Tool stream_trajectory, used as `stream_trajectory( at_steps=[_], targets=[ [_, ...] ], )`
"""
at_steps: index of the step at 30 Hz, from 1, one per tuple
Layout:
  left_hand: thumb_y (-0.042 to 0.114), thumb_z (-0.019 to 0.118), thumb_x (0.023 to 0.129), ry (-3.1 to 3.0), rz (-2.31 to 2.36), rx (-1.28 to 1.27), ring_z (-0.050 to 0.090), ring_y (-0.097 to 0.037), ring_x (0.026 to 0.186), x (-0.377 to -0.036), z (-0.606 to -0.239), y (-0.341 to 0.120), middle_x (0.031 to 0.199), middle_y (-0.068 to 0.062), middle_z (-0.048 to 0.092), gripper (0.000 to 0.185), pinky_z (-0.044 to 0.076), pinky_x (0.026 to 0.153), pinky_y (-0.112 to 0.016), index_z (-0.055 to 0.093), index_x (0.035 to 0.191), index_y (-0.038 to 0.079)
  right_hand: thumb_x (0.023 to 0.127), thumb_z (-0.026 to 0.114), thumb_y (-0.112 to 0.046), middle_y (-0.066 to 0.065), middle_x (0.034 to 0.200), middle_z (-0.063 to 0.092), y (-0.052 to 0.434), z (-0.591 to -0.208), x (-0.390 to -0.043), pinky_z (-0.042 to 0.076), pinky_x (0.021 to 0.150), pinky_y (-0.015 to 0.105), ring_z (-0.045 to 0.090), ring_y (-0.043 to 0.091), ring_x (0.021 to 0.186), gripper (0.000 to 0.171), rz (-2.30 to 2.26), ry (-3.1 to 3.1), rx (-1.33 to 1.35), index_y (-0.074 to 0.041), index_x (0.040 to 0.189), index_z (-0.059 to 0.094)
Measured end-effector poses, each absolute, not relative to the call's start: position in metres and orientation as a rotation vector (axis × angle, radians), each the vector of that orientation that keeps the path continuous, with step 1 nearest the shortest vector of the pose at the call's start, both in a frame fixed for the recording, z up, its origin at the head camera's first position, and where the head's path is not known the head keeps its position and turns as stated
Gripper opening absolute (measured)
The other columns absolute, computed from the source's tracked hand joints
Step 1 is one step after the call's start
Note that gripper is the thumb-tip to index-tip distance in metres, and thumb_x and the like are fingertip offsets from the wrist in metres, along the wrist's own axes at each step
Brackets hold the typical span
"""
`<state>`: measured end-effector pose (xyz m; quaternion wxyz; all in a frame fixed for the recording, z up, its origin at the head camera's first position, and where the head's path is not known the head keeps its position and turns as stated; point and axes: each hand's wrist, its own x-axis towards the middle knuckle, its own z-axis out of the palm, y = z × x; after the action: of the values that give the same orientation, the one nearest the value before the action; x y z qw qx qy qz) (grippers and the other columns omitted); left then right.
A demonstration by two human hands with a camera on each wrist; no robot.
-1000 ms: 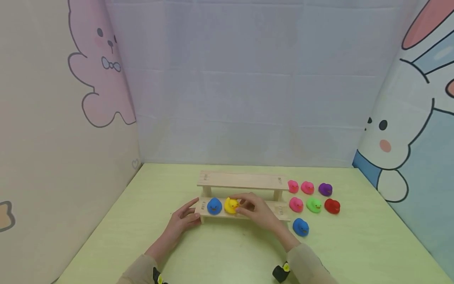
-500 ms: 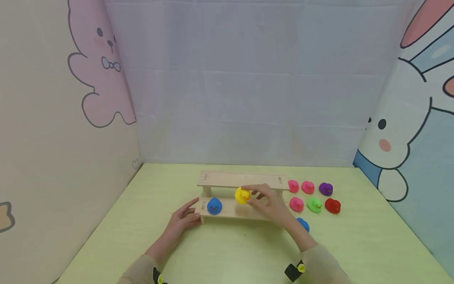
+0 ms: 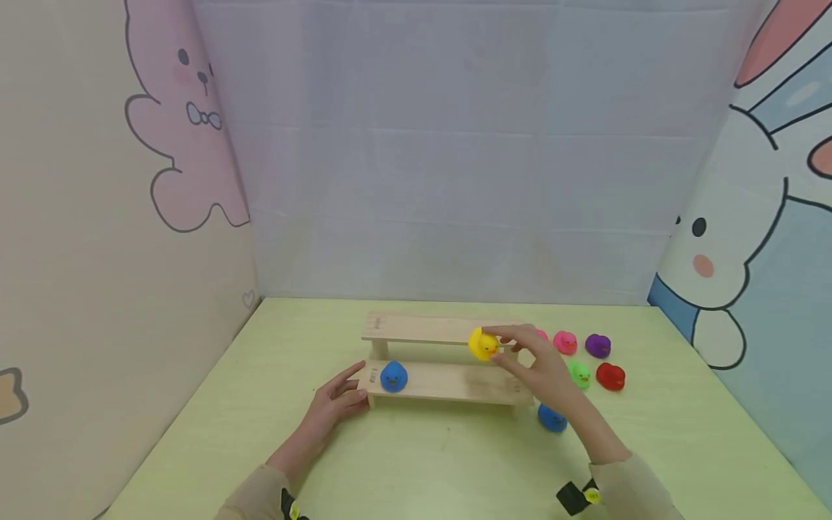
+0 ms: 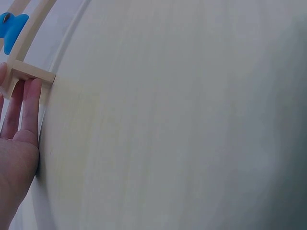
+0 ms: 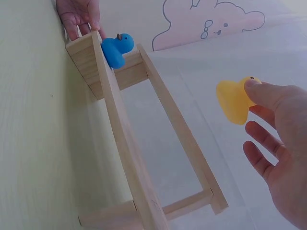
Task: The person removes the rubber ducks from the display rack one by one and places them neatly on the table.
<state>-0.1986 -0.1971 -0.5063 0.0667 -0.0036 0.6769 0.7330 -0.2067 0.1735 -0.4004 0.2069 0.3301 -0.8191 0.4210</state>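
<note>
Two tiers make up the pale wooden step shelf (image 3: 445, 354) that stands mid-table in the head view, on the light green tabletop (image 3: 416, 462). The right hand (image 3: 542, 365) pinches a small yellow rubber duck (image 3: 483, 344) between thumb and fingertips and holds it in the air just in front of the right part of the upper, far plank, clear of both planks. The left hand (image 3: 338, 397) lies with straight fingers against the left end of the lower, near plank and holds nothing. A small blue rubber duck (image 3: 393, 376) sits on the left of that lower plank. To the right of the shelf are loose ducks: pink (image 3: 565, 342), purple (image 3: 597, 346), green (image 3: 579, 374), red (image 3: 609, 376), and a second blue one (image 3: 552, 417) nearest the person (others may be hidden behind the hand).

The left wrist view shows straight fingers (image 4: 26, 103) touching the shelf's end post, nothing gripped.

The right wrist view shows the yellow duck held by its head at the fingertips (image 5: 266, 93), remaining fingers spread loosely, above the shelf's long planks.

By my judgement the step in hand is carrying the yellow duck toward the upper plank. The next move calls for setting it upright on the flat of the plank and releasing it only once it rests, while the left hand steadies the shelf.
</note>
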Motion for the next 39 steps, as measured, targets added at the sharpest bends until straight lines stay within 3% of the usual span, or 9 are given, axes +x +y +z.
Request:
stream_trajectory(
  at_steps=[10,17,26,39],
  targets=[
    [0.012,0.068,0.085,2.076,2.195,0.0,0.063,-0.021,0.1,-0.199,-0.502,-0.196,0.12,-0.017,0.059,0.06,0.052,0.084,-0.035,0.044,0.14,0.018,0.077,0.074,-0.001,-0.001,0.119,0.063,0.202,-0.394,-0.201,0.046,0.08,0.017,0.055,0.017,0.096,0.052,1.103,-2.257,0.873,-0.016,0.125,0.06],
    [0.012,0.068,0.085,2.086,2.202,-0.026,0.064,-0.022,0.099,-0.201,-0.503,-0.196,0.119,-0.017,0.06,0.059,0.053,0.082,-0.035,0.046,0.139,0.019,0.072,0.074,0.008,0.01,0.111,0.065,0.213,-0.379,-0.181,0.042,0.077,0.011,0.053,0.01,0.093,0.049,0.983,-2.245,0.839,-0.002,0.119,0.062],
    [0.014,0.067,0.086,2.088,2.177,-0.009,0.064,-0.022,0.099,-0.2,-0.506,-0.196,0.12,-0.017,0.058,0.058,0.052,0.084,-0.035,0.044,0.14,0.018,0.072,0.078,-0.001,-0.001,0.105,0.066,0.251,-0.412,-0.186,0.043,0.073,0.011,0.054,0.004,0.09,0.052,0.881,-2.307,0.689,-0.017,0.119,0.063],
    [0.014,0.067,0.086,2.068,2.204,-0.006,0.063,-0.023,0.099,-0.2,-0.508,-0.197,0.117,-0.015,0.059,0.057,0.053,0.082,-0.035,0.047,0.138,0.022,0.076,0.076,-0.004,0.002,0.106,0.065,0.283,-0.427,-0.175,0.041,0.076,0.004,0.049,-0.004,0.092,0.048,0.813,-2.426,0.473,-0.017,0.121,0.063]
  ],
)
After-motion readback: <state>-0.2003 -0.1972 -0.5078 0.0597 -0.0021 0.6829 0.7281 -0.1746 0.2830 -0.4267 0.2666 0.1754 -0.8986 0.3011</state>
